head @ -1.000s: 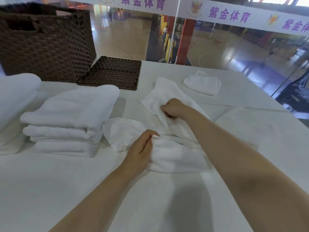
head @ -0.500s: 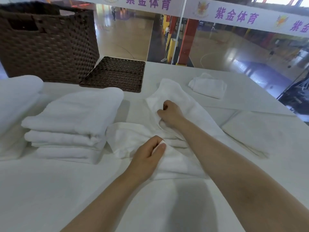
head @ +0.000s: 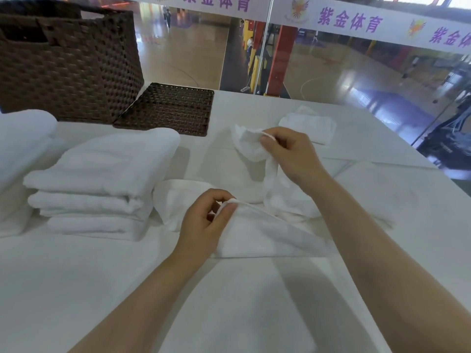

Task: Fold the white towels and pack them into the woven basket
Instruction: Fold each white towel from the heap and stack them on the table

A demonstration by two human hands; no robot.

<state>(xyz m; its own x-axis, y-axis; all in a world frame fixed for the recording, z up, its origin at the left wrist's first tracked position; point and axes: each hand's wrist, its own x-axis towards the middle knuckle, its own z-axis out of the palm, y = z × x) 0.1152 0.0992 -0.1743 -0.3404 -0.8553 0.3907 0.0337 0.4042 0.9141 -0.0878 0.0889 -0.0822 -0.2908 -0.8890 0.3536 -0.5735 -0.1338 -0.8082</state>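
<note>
Partly done, by the look of it: a stack of folded towels [head: 102, 184] sits at about nine o'clock on the white table [head: 76, 289], more white cloth [head: 23, 138] lies at its left edge, and one small folded towel [head: 309, 126] rests off at one o'clock. None of it seems packed yet, though the inside of the woven basket [head: 68, 64] at eleven o'clock (its lid [head: 170, 108] lying flat beside it) cannot be seen from here. One loose towel [head: 270, 225] in the middle is mid-fold. The left hand [head: 206, 225] pinches its near edge between thumb and curled fingers, lifting it slightly. The right hand [head: 290, 154] pinches a far corner, raised clear of the table at twelve o'clock. So this fold and all the packing remain.
</note>
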